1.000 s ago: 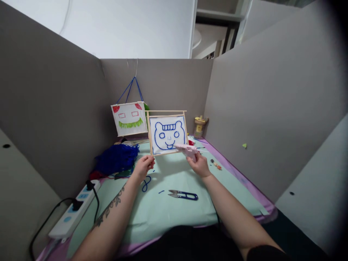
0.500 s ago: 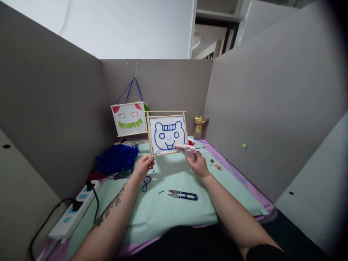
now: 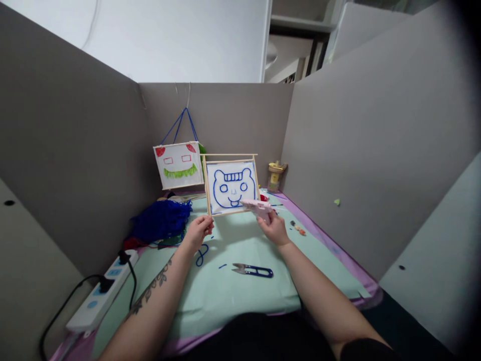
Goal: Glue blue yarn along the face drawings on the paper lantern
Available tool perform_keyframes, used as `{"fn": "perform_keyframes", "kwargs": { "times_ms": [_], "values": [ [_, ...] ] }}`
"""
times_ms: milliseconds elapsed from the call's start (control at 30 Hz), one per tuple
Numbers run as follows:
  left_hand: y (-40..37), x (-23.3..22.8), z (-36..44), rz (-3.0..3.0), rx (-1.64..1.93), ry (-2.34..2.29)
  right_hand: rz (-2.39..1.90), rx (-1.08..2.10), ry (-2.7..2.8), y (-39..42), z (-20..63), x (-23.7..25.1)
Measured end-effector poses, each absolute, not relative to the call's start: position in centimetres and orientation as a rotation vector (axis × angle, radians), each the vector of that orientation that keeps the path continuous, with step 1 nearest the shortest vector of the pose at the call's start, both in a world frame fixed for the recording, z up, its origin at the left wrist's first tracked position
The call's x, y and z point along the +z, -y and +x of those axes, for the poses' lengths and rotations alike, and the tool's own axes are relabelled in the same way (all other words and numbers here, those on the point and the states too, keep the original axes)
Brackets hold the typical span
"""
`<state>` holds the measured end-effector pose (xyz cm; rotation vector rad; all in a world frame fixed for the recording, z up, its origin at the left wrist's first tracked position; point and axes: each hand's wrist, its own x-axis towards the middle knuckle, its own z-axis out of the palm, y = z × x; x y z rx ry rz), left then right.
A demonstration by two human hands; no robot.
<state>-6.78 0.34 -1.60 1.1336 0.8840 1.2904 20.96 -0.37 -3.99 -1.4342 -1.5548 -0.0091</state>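
Observation:
My left hand point(image 3: 200, 231) is closed on the lower left corner of a wooden stick frame point(image 3: 209, 198). The frame is held up above the table and tilted a little. White cloth point(image 3: 246, 169) is stretched in it, with a bear-like face in blue lines. My right hand point(image 3: 273, 228) grips a pink glue gun point(image 3: 259, 206), whose nozzle points left across the frame's lower right part. From this angle I cannot tell whether the nozzle touches the frame. Below, on the green table cover, lie blue-handled thread snips point(image 3: 253, 271) and a loop of blue yarn point(image 3: 202, 254).
A heap of blue yarn point(image 3: 161, 220) lies at the left, behind a white power strip point(image 3: 103, 291) with black plugs. At the back, a lantern with a drawn face point(image 3: 179, 165) hangs by blue cords. A cup point(image 3: 276, 175) stands in the right rear corner. Grey partitions point(image 3: 356, 150) enclose the table.

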Motion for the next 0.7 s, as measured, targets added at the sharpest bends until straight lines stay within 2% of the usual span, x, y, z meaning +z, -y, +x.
{"fn": "perform_keyframes", "kwargs": {
  "times_ms": [700],
  "values": [
    [-0.29,-1.5,-6.73,1.143,1.292,-0.893,-1.431,-0.01,1.546,0.53,20.95,-3.71]
  ]
}}
